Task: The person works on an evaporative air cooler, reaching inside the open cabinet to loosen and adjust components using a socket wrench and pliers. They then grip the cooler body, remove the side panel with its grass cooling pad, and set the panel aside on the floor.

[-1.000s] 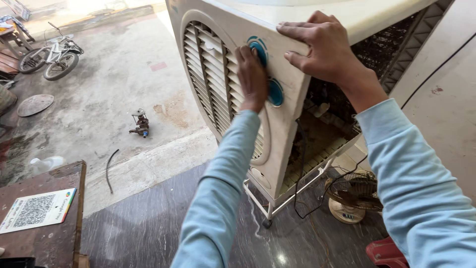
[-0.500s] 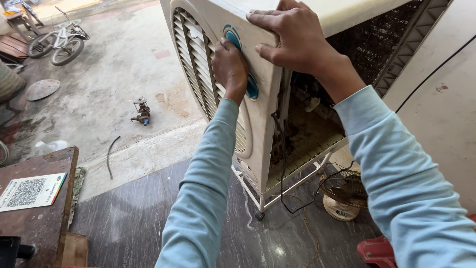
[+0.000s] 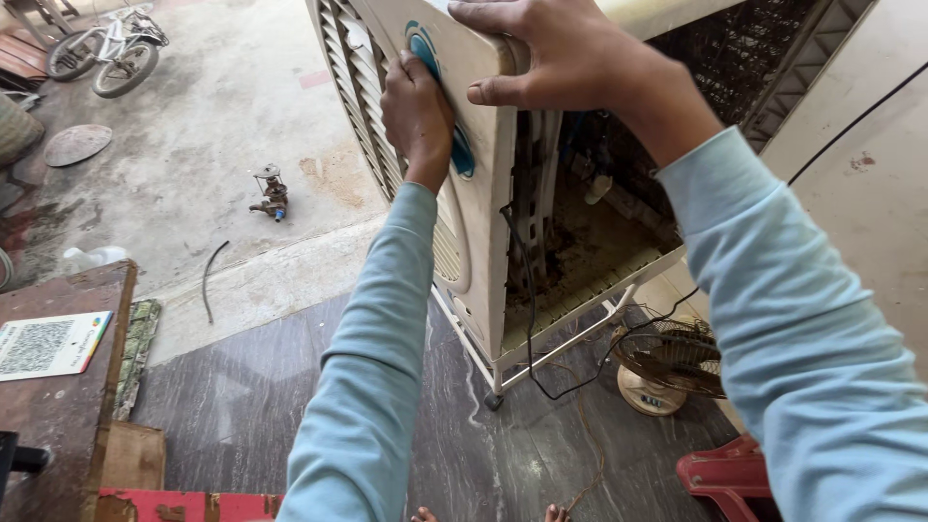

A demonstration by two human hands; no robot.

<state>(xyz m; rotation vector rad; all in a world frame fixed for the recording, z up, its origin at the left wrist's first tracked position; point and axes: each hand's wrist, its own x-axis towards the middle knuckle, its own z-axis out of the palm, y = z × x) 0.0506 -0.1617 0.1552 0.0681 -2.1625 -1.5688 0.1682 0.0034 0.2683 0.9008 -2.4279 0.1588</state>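
A tall cream-coloured air cooler [image 3: 483,193] fills the upper middle of the view, seen from above. It stands on a wheeled white stand on the dark stone floor [image 3: 242,387]. Its long axis runs upright, and its top edge leans toward the viewer. Its louvred front grille [image 3: 353,106] faces toward 10 o'clock. Its open side, showing dirty innards and a dangling black cable [image 3: 530,319], faces toward 4 o'clock.

Two blue round knobs [image 3: 462,155] sit on the front panel near the top corner. The left hand [image 3: 418,111] lies directly on that panel, touching the knobs, fingers closed round or over the upper one; how tightly it pinches cannot be told. This hand is the nearer one to the knobs.

The right hand [image 3: 570,53] sits at 12 o'clock, fingers spread and curled over the cooler's top corner edge, thumb pressed on the side, clamped on the casing.

Outward, at 4 o'clock on the floor, lies a small rusty table fan [image 3: 667,362], with a red plastic piece [image 3: 730,474] just beyond. At 8 o'clock is a brown tabletop [image 3: 58,406] carrying a printed card [image 3: 48,343]. A bicycle [image 3: 106,53] stands far off at 10 o'clock on the concrete.
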